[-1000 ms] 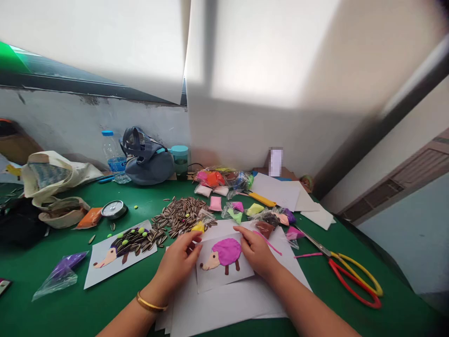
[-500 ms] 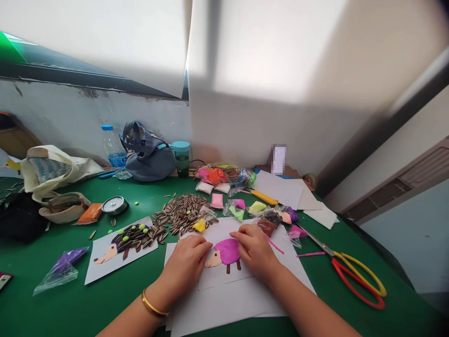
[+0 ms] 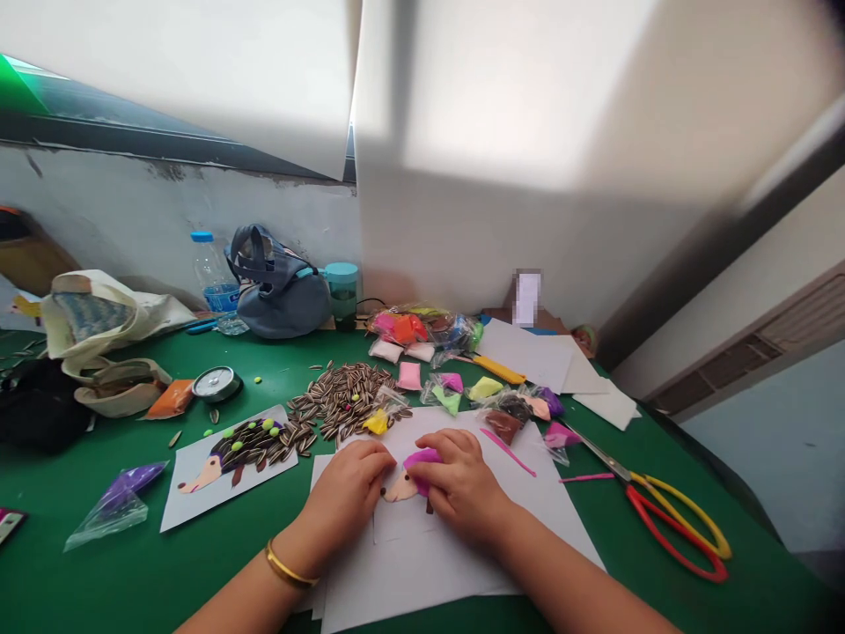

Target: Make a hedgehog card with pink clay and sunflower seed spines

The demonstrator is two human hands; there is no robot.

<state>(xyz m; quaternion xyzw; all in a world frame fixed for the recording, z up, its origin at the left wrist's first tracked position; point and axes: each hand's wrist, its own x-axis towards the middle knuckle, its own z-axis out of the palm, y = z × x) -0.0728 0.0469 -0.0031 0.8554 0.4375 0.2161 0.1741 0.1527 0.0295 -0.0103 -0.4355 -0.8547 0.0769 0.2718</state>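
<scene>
Your left hand [image 3: 347, 495] sits on the white card [image 3: 402, 528], with a gold bangle [image 3: 285, 565] on that wrist. Its fingers curl downward, close together, just beside the peach clay head [image 3: 400, 487], and it holds nothing you can see. Your right hand [image 3: 462, 489] is bent over the pink clay body [image 3: 421, 460], its fingers pressing on the clay and covering most of it. You cannot tell whether it is also pinching the clay. The clay hedgehog lies on the card between your hands, and the card rests on a stack of white paper [image 3: 429, 590].

Just right of your right hand, a thin pink clay strip [image 3: 508, 452] lies on the paper. Farther right, scissors with red and yellow handles [image 3: 673, 537] lie on the green table [image 3: 132, 572]. To the left are a finished hedgehog card [image 3: 224, 467] decorated with striped sunflower seeds and a purple plastic bag [image 3: 115, 506]. Beyond your hands, a heap of sunflower seeds [image 3: 343, 396] spreads beside bagged clay packets [image 3: 396, 328]. Against the far wall stand a water bottle [image 3: 211, 277], a gray bag [image 3: 277, 295], and a teal-lidded cup [image 3: 341, 291].
</scene>
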